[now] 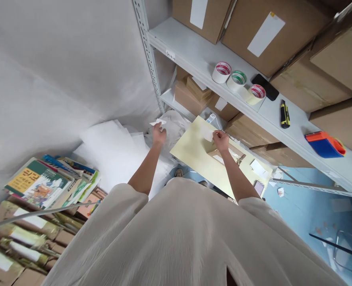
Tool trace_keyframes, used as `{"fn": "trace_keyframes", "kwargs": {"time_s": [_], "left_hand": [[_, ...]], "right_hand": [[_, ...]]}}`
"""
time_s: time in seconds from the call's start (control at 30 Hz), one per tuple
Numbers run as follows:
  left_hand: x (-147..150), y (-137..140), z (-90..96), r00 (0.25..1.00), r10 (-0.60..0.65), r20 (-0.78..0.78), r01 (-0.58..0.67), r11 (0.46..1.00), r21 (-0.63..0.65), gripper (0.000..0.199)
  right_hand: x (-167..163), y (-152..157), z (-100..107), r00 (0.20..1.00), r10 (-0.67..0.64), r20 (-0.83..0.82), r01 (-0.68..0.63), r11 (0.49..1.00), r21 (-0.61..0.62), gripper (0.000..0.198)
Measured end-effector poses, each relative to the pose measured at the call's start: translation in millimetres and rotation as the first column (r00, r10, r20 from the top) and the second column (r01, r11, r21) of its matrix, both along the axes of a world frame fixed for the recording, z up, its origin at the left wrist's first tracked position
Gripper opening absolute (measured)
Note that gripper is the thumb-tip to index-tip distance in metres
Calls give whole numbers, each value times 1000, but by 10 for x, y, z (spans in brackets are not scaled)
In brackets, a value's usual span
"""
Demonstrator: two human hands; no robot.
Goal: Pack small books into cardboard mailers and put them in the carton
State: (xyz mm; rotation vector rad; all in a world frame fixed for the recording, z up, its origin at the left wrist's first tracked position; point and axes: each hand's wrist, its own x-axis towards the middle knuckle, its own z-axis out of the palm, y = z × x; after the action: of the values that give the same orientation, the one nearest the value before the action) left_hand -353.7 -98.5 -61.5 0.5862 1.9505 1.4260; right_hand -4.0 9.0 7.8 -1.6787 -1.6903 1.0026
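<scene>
Both of the person's arms reach forward and away from the body, elbows slightly bent, with pale sleeves ending above the elbows. The left hand [159, 134], out to the left, pinches a crumpled white scrap [158, 122] beside a cloudy plastic bag [172, 121]. The right hand [220, 140] is above the yellow table [186, 140], thumb and fingertips pressed together on the corner of a white slip [206, 133], which extends left from the fingers, over the tabletop.

The slip is pale and faint, its far edges hard to make out; any print on it cannot be read. The scrap is small, and the left fingertips blur into it. The right forearm hides part of a cardboard box [213, 154] on the table. The shirt [182, 226] covers the table's near edge, and the shoes [178, 172] below are mostly cut off from sight.
</scene>
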Motion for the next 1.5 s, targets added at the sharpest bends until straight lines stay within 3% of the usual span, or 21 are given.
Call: {"fn": "trace_keyframes", "kwargs": {"time_s": [0.1,0.23,0.33,0.47,0.6,0.8,1.1,1.33,1.4,1.5], "left_hand": [[417,172,33,984,-50,173,59,997,-48,24],[1007,439,190,877,-285,387,315,949,-15,29],[1386,639,314,805,-383,453,424,905,10,33],[1805,862,398,773,-476,420,494,866,72,33],[2178,985,420,767,-576,284,554,817,160,30],[2683,958,392,763,-636,119,624,772,124,28],[2969,820,129,738,-674,-8,674,738,-30,38],[3017,800,61,718,-689,-97,681,725,-105,38],[3025,786,97,664,-727,-174,702,686,-190,34],[3035,734,202,456,-832,-316,731,553,-401,30]], "right_hand": [[110,-63,62,998,2,-56,-1,1000,22,40],[336,-148,171,994,-1,-106,7,999,52,41],[556,-229,246,989,-37,-144,42,998,35,40],[892,-376,324,981,-99,-167,106,994,37,37],[1221,-554,354,965,-195,-175,201,979,18,39],[1586,-730,175,945,-314,-85,317,948,22,40],[1718,-804,-272,950,-269,155,273,962,-4,31],[1670,-821,-402,921,-161,356,181,983,-23,38],[1672,-831,-406,910,-121,397,143,989,-27,40],[1673,-851,-388,877,-47,478,83,995,-54,42]]}}
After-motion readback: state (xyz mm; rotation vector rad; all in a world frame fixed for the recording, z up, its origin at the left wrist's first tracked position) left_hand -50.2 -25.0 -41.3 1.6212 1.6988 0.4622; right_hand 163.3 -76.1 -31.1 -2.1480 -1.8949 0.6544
